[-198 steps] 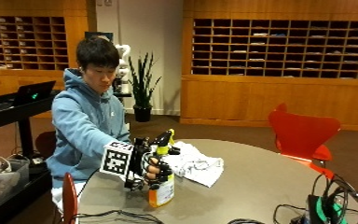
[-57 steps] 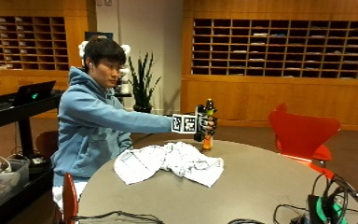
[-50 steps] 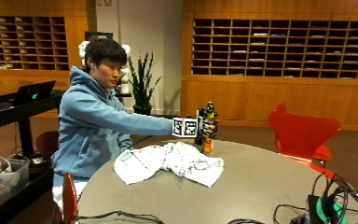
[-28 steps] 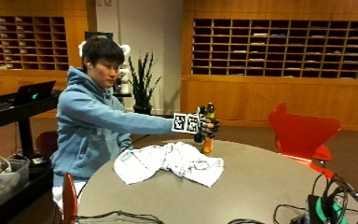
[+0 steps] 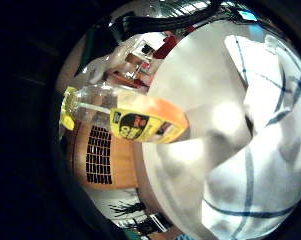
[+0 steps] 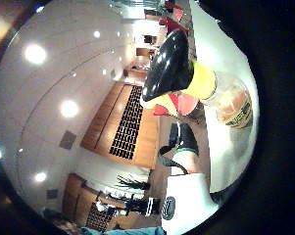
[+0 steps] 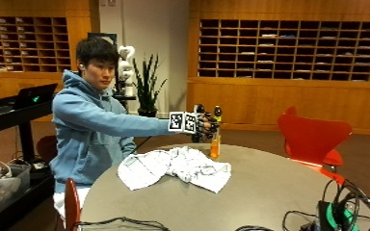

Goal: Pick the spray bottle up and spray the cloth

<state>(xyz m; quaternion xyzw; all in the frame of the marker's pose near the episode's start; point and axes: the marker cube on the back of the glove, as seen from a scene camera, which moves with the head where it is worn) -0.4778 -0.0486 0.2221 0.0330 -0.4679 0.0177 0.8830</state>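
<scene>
A round counter point(image 7: 281, 192) is carrying a crumpled white cloth point(image 7: 175, 168) near its left side. The gloved right hand point(image 7: 204, 126), arm stretched out, is wrapping its grip around the spray bottle point(image 7: 215, 137), holding it upright just beyond the cloth's far right edge.

Outside view set across the table point(image 7: 268, 192), facing the seated person and shelved wall; both palm views close against the spray bottle point(image 5: 140, 122), one toward its label over the cloth point(image 5: 260, 150), the other toward its cap and ceiling.
</scene>
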